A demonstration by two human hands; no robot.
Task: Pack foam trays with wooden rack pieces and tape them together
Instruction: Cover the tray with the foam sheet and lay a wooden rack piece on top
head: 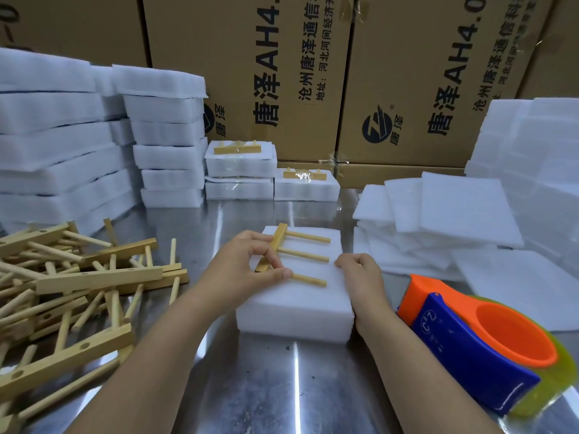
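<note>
A white foam tray [294, 311] lies in the middle of the steel table. On its far half rests a wooden rack piece [300, 253], a flat bar with three dowels pointing right. My left hand [247, 267] pinches the bar's near end between thumb and fingers. My right hand [360, 274] sits with curled fingers on the tray's right edge; whether it grips the foam I cannot tell. An orange and blue tape dispenser [479, 343] with yellowish tape lies to the right of my right forearm.
A loose heap of wooden rack pieces [72, 289] covers the left of the table. Stacks of foam trays [78, 145] stand at back left, taped packs [241, 164] at back centre, foam sheets [454, 214] at right. Cardboard boxes [250, 73] wall the back.
</note>
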